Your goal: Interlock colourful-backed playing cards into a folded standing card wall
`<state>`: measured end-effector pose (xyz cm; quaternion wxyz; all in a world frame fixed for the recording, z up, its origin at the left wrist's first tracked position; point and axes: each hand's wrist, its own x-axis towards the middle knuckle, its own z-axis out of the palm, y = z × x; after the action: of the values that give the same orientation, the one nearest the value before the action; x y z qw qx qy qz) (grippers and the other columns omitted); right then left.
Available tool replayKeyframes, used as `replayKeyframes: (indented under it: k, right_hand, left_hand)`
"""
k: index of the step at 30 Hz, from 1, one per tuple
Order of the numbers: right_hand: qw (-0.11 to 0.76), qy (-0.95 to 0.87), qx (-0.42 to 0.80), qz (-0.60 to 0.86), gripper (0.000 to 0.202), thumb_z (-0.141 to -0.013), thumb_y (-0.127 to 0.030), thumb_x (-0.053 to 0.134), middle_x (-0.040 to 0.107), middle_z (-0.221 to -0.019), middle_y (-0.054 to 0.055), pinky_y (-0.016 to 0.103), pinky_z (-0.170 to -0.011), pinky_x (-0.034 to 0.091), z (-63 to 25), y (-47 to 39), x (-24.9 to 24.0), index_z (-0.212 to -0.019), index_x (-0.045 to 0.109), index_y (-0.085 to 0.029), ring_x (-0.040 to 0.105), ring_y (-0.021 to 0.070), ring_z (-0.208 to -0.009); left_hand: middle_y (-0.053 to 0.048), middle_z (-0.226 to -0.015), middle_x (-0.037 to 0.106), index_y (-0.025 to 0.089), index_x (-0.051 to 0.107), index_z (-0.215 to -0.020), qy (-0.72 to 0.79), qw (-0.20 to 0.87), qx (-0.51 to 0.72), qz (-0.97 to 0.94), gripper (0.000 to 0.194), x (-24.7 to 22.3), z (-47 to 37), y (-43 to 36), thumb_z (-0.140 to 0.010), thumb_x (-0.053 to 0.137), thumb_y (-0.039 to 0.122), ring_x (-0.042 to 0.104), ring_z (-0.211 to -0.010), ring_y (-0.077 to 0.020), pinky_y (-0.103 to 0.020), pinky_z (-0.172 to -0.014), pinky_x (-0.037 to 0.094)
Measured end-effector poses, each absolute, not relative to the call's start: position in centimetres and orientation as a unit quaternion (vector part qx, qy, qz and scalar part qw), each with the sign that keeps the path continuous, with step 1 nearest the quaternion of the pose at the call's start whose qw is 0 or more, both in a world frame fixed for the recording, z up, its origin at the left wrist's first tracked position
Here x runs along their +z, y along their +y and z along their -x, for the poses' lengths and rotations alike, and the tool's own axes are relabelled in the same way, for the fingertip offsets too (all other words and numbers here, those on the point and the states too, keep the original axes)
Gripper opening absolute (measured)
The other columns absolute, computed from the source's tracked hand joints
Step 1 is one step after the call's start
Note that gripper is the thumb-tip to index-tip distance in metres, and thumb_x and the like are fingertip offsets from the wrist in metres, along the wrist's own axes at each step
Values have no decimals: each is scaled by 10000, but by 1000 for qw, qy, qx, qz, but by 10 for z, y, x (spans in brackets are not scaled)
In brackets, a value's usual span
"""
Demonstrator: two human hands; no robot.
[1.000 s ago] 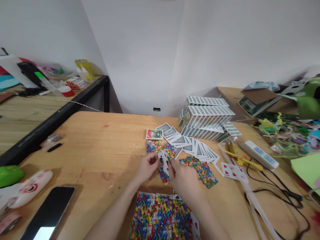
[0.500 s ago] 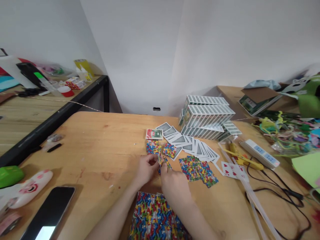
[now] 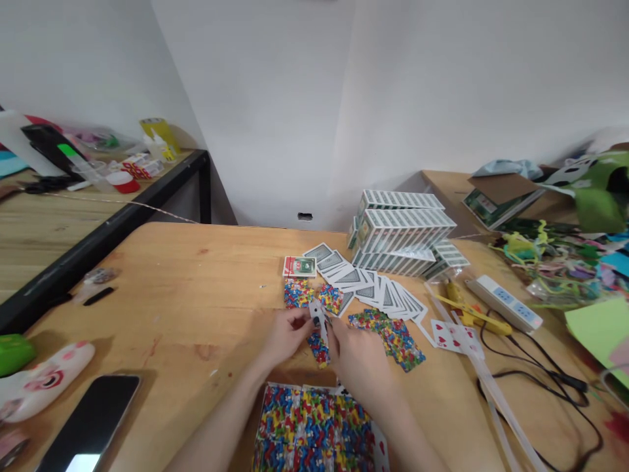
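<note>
Between my two hands, above the table, is a playing card (image 3: 316, 309), its white face with black marks turned up and apparently bent. My left hand (image 3: 287, 335) pinches its left side with thumb and fingers. On the other side, my right hand (image 3: 354, 346) grips it, the fingers partly hidden. Just below lies a colourful patterned piece (image 3: 319, 353). Beyond the hands are two more patterned pieces (image 3: 297, 293), and others (image 3: 405, 344) lie to the right. Near my forearms sits a block of joined colourful pieces (image 3: 317, 419), partly covered by my right arm.
Fanned cards (image 3: 363, 280) and a card box (image 3: 299, 267) lie ahead. Striped card cartons (image 3: 405, 229) are stacked behind. Right are heart cards (image 3: 455, 336), a yellow glue gun (image 3: 474, 318), a power strip (image 3: 504, 303) and cables. Left lies a phone (image 3: 91, 423).
The card in my hands has turned, showing its white face instead of an edge with colour. My right hand has shifted slightly right, uncovering more of the patterned piece below.
</note>
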<state>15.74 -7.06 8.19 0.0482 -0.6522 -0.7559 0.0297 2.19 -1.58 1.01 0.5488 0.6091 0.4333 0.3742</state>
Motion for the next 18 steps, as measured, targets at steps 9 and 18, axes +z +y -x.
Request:
replayKeyframes:
  k: [9, 18]
  right_hand:
    - [47, -785, -17, 617, 107, -836, -116, 429, 627, -551, 35, 264, -415, 204, -146, -72, 62, -845, 533, -139, 600, 164, -452]
    - [65, -777, 69, 622, 192, -875, -167, 381, 641, -569, 34, 248, -448, 226, -167, -66, 74, -762, 537, -159, 610, 151, -497]
  left_hand:
    - [31, -523, 457, 133, 521, -563, 466, 504, 393, -612, 220, -3, -25, -21, -732, 527, 273, 402, -503, -86, -194, -481, 328]
    - [8, -616, 546, 155, 562, -649, 453, 465, 367, -666, 148, 6, -18, -21, -758, 504, 237, 477, -574, -112, -212, -550, 382]
